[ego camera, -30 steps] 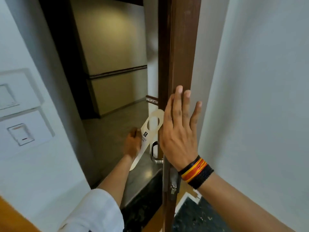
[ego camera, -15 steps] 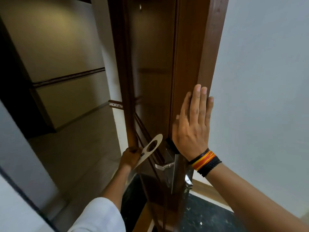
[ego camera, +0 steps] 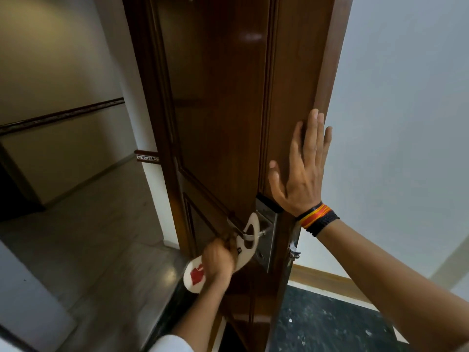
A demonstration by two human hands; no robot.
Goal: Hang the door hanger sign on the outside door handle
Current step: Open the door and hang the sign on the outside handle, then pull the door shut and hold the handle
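White sleeve (ego camera: 168,345) on the left arm; black, red, orange and yellow thread bands (ego camera: 318,217) around the right wrist

sign (ego camera: 247,246) on handle (ego camera: 253,233), corridor (ego camera: 83,224) left

White walls (ego camera: 406,97), grey corridor floor (ego camera: 101,224)

White door hanger sign (ego camera: 245,246), red-marked, tilts with its hole around the silver door handle (ego camera: 264,232).
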